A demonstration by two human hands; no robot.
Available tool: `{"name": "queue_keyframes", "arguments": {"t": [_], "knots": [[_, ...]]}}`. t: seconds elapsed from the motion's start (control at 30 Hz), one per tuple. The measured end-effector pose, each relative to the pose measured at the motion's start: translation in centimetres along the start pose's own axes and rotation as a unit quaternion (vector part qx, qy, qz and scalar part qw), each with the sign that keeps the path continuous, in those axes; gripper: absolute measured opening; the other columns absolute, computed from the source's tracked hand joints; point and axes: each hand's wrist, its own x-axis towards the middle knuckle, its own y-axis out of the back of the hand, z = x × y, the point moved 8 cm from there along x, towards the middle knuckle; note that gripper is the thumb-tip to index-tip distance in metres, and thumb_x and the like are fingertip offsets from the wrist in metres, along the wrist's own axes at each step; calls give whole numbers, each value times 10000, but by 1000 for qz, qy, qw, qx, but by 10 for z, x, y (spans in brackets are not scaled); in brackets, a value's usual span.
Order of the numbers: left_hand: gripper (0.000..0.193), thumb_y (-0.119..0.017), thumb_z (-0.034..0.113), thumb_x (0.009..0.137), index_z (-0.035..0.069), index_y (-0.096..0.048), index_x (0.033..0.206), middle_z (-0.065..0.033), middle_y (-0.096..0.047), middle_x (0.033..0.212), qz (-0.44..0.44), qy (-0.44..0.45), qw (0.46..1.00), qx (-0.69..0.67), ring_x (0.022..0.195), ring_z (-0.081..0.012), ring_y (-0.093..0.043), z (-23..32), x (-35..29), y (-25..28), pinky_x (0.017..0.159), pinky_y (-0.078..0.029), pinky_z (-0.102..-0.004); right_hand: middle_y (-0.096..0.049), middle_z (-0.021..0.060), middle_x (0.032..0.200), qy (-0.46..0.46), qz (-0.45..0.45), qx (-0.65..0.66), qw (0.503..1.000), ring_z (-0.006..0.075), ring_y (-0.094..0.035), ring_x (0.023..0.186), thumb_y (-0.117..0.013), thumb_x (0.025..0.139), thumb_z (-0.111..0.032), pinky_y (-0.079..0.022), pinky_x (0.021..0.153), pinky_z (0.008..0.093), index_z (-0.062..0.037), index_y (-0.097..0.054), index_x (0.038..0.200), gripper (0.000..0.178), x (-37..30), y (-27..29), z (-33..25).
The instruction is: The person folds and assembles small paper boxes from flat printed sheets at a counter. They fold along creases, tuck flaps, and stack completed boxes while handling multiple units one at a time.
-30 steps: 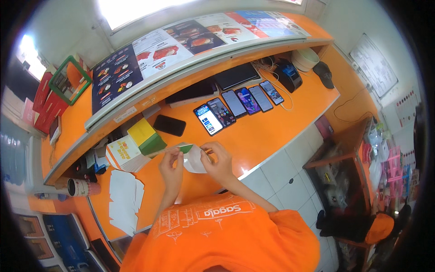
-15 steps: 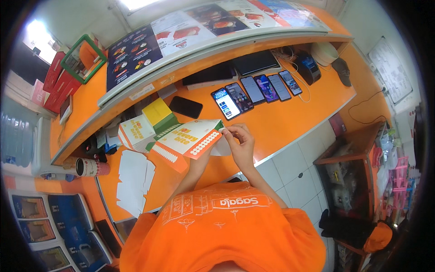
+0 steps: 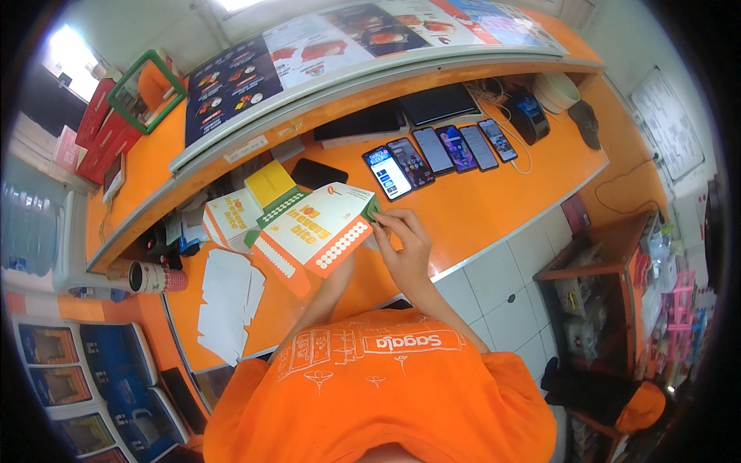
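A partly folded cardboard food box [image 3: 316,229], white with orange and green edges, is held over the orange desk in front of me. Beneath its near edge is my left hand [image 3: 340,270], bearing the box; the board hides its fingers. At the right corner, my right hand [image 3: 403,243] pinches a green side flap [image 3: 372,208] between thumb and fingers. The box's other panel, with a yellow flap [image 3: 270,184], spreads to the far left. White flat cardboard blanks [image 3: 229,301] lie on the desk left of my arms.
Several lit phones [image 3: 434,150] stand in a row beyond my hands. A dark phone [image 3: 319,174] lies behind the box. Left of the blanks is a patterned paper cup [image 3: 158,278]. A raised counter shelf [image 3: 370,73] overhangs the back; a card terminal [image 3: 527,114] sits beneath it.
The box has tilted so its printed face shows more fully to me. My right hand has shifted slightly, still pinching the green flap, which now shows more. The left hand stays underneath.
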Motion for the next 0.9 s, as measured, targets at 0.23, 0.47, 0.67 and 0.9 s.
{"name": "queue_keyframes", "arguments": {"t": [0.23, 0.47, 0.67, 0.9], "knots": [[273, -631, 105, 915, -10, -584, 1159, -95, -617, 1112, -37, 95, 995, -4, 974, -137, -599, 5, 1, -8, 820, -497, -281, -582, 148, 1109, 117, -56, -162, 978, 304, -582, 977, -651, 792, 2, -491, 790, 358, -15, -631, 1152, 361, -16, -24, -12], [230, -669, 49, 836, -26, -616, 1047, -83, -652, 905, -95, -18, 989, 110, 776, -142, -632, 10, 7, -11, 677, -505, -266, -564, 135, 1124, 116, -47, -63, 990, 307, -573, 958, -647, 800, -45, -486, 765, 376, -41, -602, 1161, 364, -9, -14, -29], [212, -643, 116, 862, -13, -612, 1028, -109, -635, 961, -223, -26, 957, 186, 806, -173, -646, -1, -16, -25, 666, -515, -287, -638, 77, 1013, 163, -106, -158, 968, 270, -593, 893, -640, 738, 14, -489, 797, 369, -49, -667, 1045, 315, 4, -30, -29], [170, -639, 213, 914, 50, -645, 960, -22, -653, 912, -116, 252, 961, -8, 798, -99, -624, 12, 18, 36, 665, -505, -249, -651, 59, 953, 176, -112, -127, 970, 230, -607, 842, -652, 726, 37, -504, 710, 319, -65, -700, 973, 271, 6, -19, -9]]}}
